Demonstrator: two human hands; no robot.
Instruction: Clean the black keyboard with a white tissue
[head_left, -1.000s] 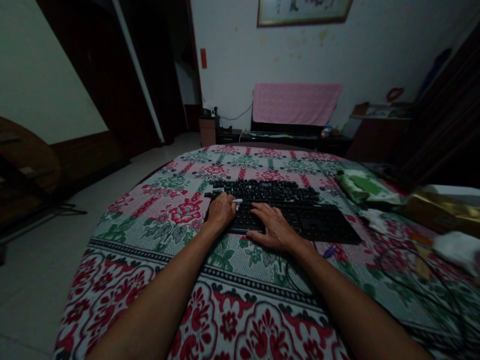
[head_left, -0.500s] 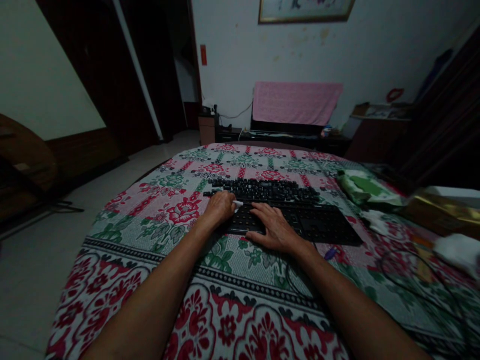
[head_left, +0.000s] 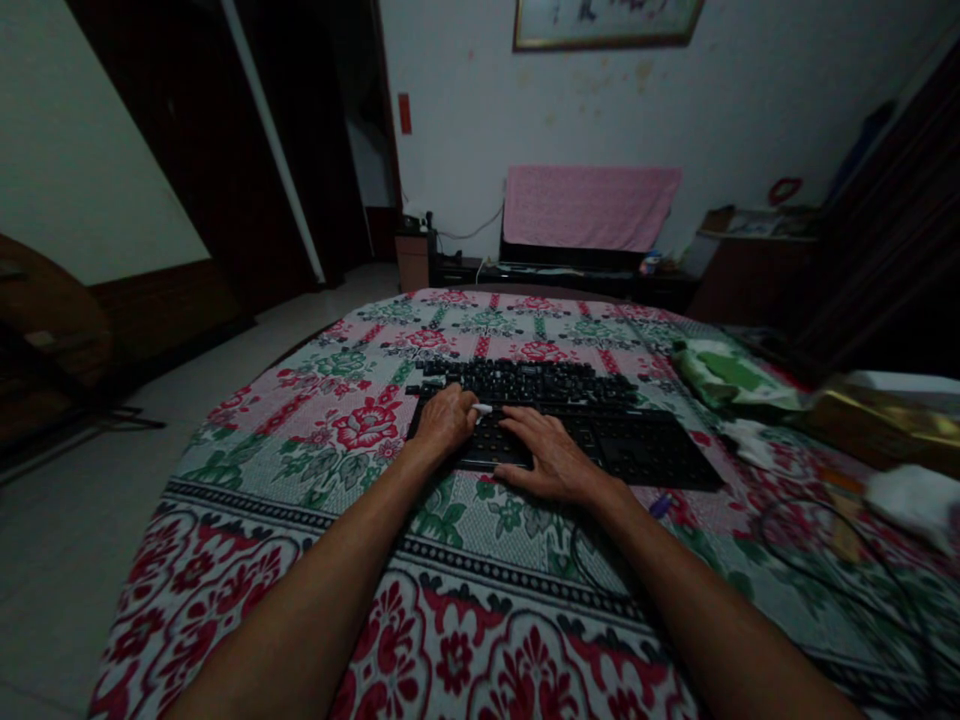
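We have the black keyboard base (head_left: 660, 455) lying flat around the middle of the table, its long side roughly along the table's far edge, with rows of small brownish dots on its upper face. Just beyond it, loose black keycaps (head_left: 532, 383) lie in a long, crowded band.

Our left hand (head_left: 448, 415) rests over the keyboard base's left end, fingers curled closed on a slim white piece (head_left: 484, 408) — its tip pokes out toward the right; we cannot tell what it is. Our right hand (head_left: 551, 455) lies open on the middle of the base, palm down, fingers spread and gripping nothing, the thumb out by the near side.

A small purple plug (head_left: 661, 506) sits just nearer to us than the base, beside our right forearm. Toward the table's right edge a black cable (head_left: 874, 560) loops over the flowered tablecloth (head_left: 367, 425); beyond it come a crumpled white tissue (head_left: 750, 443), a green-and-white soft pack (head_left: 731, 378), a gold box (head_left: 877, 415) and a larger white wad (head_left: 915, 505).

Past the table's far edge hangs a pink towel (head_left: 592, 205) — above it, on the wall, a framed picture (head_left: 606, 25).
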